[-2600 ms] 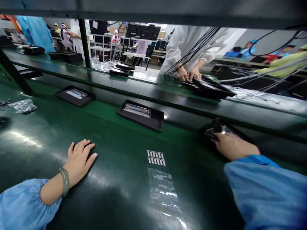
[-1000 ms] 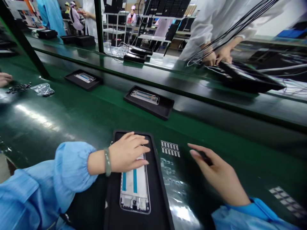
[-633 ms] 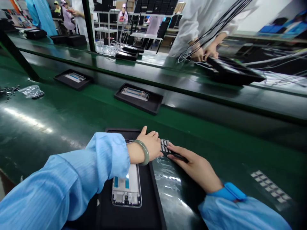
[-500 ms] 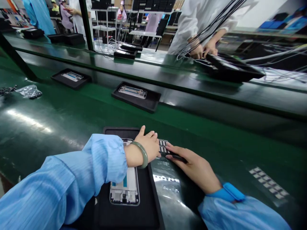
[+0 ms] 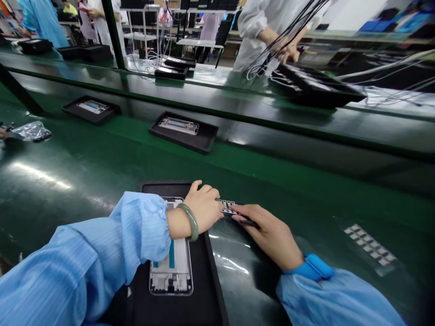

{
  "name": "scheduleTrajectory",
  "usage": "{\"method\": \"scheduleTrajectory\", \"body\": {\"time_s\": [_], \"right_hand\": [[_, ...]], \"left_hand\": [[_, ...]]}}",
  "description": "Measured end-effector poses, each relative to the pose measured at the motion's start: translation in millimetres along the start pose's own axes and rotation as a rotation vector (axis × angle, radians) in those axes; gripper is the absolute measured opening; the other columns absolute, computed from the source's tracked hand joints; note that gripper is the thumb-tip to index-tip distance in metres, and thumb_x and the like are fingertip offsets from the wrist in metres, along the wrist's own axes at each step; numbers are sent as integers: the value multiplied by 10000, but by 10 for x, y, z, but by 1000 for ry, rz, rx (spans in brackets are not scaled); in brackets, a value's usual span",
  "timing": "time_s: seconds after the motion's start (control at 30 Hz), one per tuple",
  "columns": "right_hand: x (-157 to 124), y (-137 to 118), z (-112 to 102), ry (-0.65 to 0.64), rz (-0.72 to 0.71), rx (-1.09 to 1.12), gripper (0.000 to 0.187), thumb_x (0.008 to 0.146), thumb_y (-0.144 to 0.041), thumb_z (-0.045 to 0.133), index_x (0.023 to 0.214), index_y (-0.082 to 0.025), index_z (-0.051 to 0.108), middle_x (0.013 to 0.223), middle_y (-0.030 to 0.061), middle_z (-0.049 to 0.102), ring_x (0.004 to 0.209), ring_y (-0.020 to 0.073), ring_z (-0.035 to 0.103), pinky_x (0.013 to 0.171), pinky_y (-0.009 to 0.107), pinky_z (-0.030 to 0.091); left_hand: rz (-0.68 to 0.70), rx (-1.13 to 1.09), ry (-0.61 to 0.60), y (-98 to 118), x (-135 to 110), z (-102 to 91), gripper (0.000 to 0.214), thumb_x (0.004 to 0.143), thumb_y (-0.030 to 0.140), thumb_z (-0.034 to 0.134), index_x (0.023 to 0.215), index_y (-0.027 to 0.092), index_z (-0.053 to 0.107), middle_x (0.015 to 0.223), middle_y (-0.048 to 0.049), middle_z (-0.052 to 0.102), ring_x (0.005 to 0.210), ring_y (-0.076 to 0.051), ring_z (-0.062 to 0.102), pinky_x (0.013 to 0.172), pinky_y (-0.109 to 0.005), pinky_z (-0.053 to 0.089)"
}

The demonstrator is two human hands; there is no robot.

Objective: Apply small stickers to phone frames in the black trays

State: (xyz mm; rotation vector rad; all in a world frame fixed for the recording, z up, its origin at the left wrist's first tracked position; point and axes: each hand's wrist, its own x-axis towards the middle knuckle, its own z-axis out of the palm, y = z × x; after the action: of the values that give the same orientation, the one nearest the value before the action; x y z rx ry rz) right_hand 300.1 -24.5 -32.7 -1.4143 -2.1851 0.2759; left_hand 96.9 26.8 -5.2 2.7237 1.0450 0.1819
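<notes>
A sheet of white stickers (image 5: 229, 203) is flanked closely over the table (image 5: 278, 199) by the left hand (image 5: 203, 209), its grip unclear, and the right hand (image 5: 272, 235), by which a dark tool (image 5: 249, 223) is gripped. Leftward, in a black tray (image 5: 212, 299), a phone frame (image 5: 181, 269), pointing lengthwise away, is partly hidden.

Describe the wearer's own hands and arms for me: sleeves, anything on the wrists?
Both hands are ungloved. The left hand has a rounded green bangle at the wrist, below a loose, faintly striped light-blue sleeve with a gathered cuff. The right hand has a brighter blue wristband beside another light-blue sleeve.
</notes>
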Motion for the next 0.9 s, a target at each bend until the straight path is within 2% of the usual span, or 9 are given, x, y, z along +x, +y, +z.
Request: {"method": "scheduleTrajectory", "body": {"time_s": [0.1,0.23,0.4,0.63,0.77,0.9], "right_hand": [[-1,-19,-17,-11,5,79,223,926,-327,482,1063,-239,634,1001,56,651,923,198,616,781,315,498],[9,-28,-34,-5,16,170,197,905,-334,526,1031,-233,640,937,51,653,864,189,622,739,297,501],[27,-52,-32,-14,91,247,176,882,-360,546,909,-232,664,860,48,661,791,188,627,700,295,504],[101,-127,-95,-105,276,288,304,844,-505,529,802,-238,668,772,40,655,717,198,616,662,306,501],[130,-138,-145,-141,301,314,338,823,-549,546,810,-241,685,783,30,666,726,196,621,684,298,503],[125,-141,-177,-167,352,365,358,779,-571,599,878,-240,694,882,36,689,825,220,636,753,310,499]], "left_hand": [[2,-40,-15,-2,12,-66,185,902,338,546,966,237,688,1000,-17,625,1000,-211,535,903,-409,375],[-1,-77,-51,4,38,-126,201,907,318,523,925,225,700,917,-27,637,929,-213,561,826,-382,377],[4,-118,-82,0,51,-142,204,911,308,509,946,216,688,896,-30,655,921,-208,585,817,-361,370],[1,-183,-136,-30,100,-174,184,900,299,524,914,222,690,908,-15,687,919,-199,620,815,-334,382],[1,-218,-170,-49,125,-204,177,890,305,541,923,222,693,912,-13,699,931,-197,629,823,-320,385],[-6,-258,-185,-74,137,-197,187,884,337,547,887,229,700,874,1,703,890,-184,639,837,-312,380]]}}
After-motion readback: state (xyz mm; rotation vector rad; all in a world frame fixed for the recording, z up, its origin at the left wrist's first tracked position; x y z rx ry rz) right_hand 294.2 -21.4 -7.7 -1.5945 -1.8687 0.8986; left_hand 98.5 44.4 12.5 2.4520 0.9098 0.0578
